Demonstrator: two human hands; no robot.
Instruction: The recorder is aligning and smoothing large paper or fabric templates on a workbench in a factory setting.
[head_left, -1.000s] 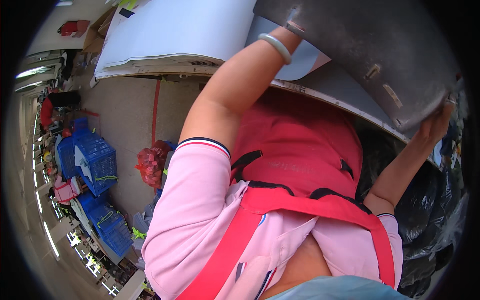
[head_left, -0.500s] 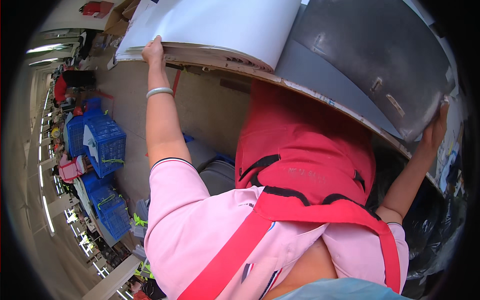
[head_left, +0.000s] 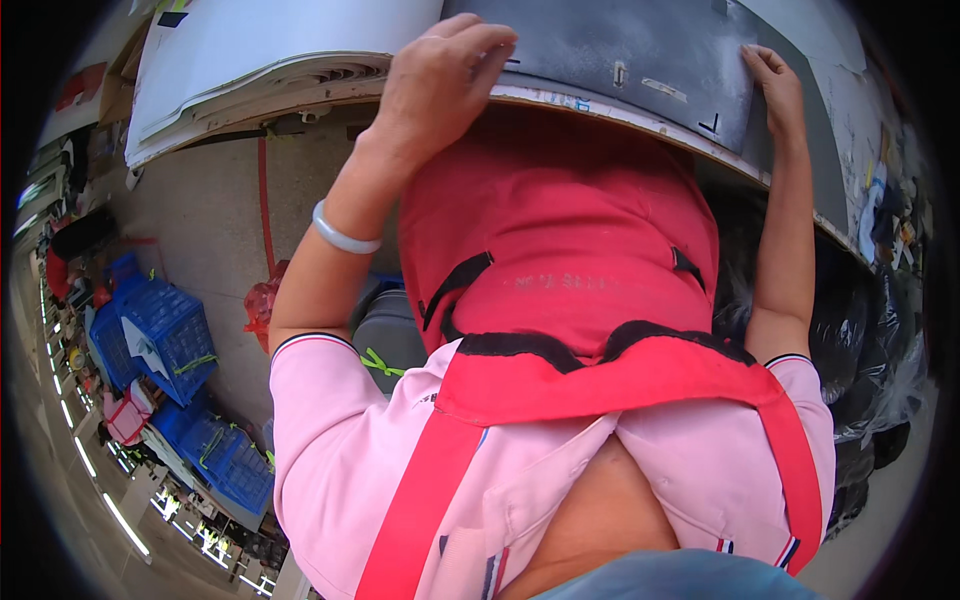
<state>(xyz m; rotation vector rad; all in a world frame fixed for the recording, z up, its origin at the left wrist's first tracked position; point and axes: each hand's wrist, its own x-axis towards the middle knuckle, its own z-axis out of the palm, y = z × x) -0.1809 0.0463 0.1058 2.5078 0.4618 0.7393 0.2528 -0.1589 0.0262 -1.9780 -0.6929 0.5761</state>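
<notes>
A dark grey sheet with cut-out slots (head_left: 570, 50) lies on a plain grey sheet (head_left: 808, 130) at the front of the table. My right hand (head_left: 782, 95) is at the slotted sheet's right edge, thumb and fingertips pinched on it. Near its left end my left hand (head_left: 430, 90) is raised, with loosely bent fingers and a small gap by the thumb. Nothing shows in that hand, though its underside is hidden. Left of it rests a thick stack of large white sheets (head_left: 270, 45), their near edges curling.
The table's worn front edge (head_left: 640, 115) runs just ahead of my red apron (head_left: 590, 250). Blue plastic crates (head_left: 175, 330) stand on the floor at left, near a red plastic bag (head_left: 262, 305). Black plastic-wrapped bundles (head_left: 840, 330) sit below the table at right.
My left hand has left the white stack and moved right to the slotted sheet's left end. The slotted sheet, tilted before, now lies flatter, with my right hand still at its right edge.
</notes>
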